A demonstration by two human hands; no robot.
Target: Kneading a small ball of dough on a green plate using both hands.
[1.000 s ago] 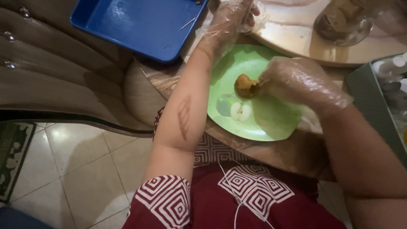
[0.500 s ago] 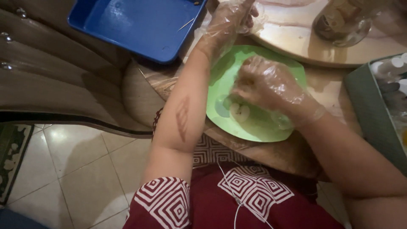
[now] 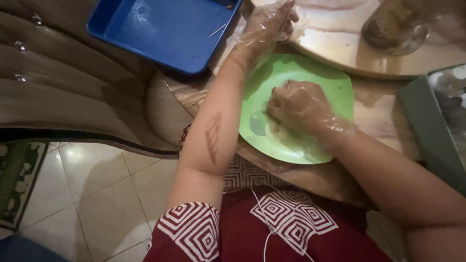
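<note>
Both my hands wear thin clear plastic gloves. My right hand (image 3: 301, 109) presses down on the left half of a bright green plate (image 3: 335, 82), fingers curled under. The brown food piece it held a moment ago is hidden beneath it; a pale wet patch (image 3: 257, 127) shows beside the knuckles. My left hand (image 3: 267, 26) reaches past the plate's far edge to the rim of a pale round tray (image 3: 340, 43), with crumpled clear plastic around its fingers. Whether it grips anything there is unclear.
A blue plastic tray (image 3: 165, 29) with a thin stick in it lies far left. A glass jar (image 3: 393, 26) stands on the round tray. A dark green box (image 3: 427, 126) sits at right. The curved wooden table edge (image 3: 73, 116) overhangs a tiled floor (image 3: 97, 194).
My right hand came down from the plate's right side, where it held the brown piece up, onto the plate's left half, covering the piece. My left hand stayed at the tray rim.
</note>
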